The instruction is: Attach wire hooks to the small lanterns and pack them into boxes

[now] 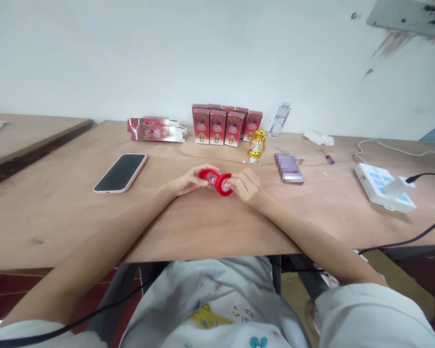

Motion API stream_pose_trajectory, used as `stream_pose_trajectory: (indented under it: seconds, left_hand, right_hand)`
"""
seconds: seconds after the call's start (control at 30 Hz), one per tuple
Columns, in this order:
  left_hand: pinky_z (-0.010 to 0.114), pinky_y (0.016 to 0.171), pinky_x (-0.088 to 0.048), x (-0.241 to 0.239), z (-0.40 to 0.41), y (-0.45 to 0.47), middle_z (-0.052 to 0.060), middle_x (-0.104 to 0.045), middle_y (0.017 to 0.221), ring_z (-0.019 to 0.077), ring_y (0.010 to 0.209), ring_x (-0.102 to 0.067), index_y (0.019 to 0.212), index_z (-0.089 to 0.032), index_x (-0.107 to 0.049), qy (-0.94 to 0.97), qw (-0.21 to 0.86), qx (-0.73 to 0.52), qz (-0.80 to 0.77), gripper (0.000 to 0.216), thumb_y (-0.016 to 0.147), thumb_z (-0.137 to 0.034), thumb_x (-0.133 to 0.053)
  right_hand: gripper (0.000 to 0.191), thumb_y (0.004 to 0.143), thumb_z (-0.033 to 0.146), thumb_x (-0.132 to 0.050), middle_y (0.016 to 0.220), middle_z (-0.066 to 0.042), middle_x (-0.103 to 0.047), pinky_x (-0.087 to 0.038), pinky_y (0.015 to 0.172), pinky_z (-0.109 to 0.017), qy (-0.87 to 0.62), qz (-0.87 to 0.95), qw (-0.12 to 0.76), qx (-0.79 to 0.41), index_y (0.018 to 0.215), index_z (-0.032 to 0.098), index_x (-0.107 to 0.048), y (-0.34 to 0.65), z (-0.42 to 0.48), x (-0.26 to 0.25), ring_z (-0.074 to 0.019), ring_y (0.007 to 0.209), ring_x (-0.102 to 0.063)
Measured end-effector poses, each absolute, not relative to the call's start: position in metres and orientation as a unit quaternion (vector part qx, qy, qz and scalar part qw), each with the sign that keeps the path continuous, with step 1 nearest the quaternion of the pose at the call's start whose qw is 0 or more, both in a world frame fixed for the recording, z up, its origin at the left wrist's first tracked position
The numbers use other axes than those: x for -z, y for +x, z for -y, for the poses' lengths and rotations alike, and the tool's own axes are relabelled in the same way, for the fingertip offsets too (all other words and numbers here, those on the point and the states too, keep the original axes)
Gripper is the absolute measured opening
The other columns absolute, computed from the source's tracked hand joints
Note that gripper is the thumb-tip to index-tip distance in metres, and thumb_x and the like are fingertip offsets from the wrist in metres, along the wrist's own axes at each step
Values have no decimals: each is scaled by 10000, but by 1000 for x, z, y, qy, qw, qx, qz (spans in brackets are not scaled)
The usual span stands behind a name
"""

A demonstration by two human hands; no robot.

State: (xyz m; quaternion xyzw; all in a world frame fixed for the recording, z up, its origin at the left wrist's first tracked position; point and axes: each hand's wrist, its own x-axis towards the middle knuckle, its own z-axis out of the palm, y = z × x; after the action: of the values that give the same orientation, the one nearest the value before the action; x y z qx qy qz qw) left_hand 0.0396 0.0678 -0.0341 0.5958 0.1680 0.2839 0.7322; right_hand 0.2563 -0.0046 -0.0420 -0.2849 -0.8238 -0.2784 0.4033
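A small red lantern (217, 181) lies on its side between both my hands, just above the wooden table (203, 222). My left hand (189, 182) grips its left end with curled fingers. My right hand (247, 186) pinches the red round base at its right end. A gold lantern (257, 144) stands upright a little behind my hands. Several red boxes (224, 125) stand in rows at the back of the table.
A black phone in a pink case (121, 172) lies to the left. Opened red boxes (155, 129) lie at the back left. A blurred purple object (289, 167), a small screwdriver (328, 157) and a white power strip (382, 186) with cables sit to the right.
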Motion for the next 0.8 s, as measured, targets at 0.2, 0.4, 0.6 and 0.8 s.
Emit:
stream_pose_trajectory:
  seconds: [0.2,0.4,0.6,0.8]
  left_hand:
    - [279,771,-546,38,-71,38,42,-686,951,160,849,-653,1023,-175,-660,588,736,-290,-171,437,603,-135,-771]
    - [255,762,-550,39,-72,38,34,-691,930,149,841,-655,996,-169,-662,567,746,-304,-175,450,569,-144,-803]
    - [240,763,-559,38,-71,39,45,-691,967,153,852,-665,984,-160,-649,536,752,-332,-192,446,571,-151,-816]
    - [226,706,-560,41,-73,36,26,-690,937,143,794,-670,989,-175,-639,536,753,-321,-209,427,594,-152,-802]
  right_hand:
    - [218,950,223,-437,897,-94,-675,-486,656,-342,-303,829,408,234,1004,219,-648,258,6,45,-180,746,-601]
    - [245,932,274,-482,952,-124,-692,-486,675,-356,-314,827,376,274,1076,190,-661,256,13,46,-200,777,-617]
    - [340,930,314,-473,1111,-147,-637,-507,823,-429,-365,821,402,175,1215,204,-623,251,15,47,-242,962,-606]
    - [220,898,307,-558,1224,-71,-589,-525,935,-416,-360,754,550,-24,1070,290,-693,250,10,43,-190,1083,-606]
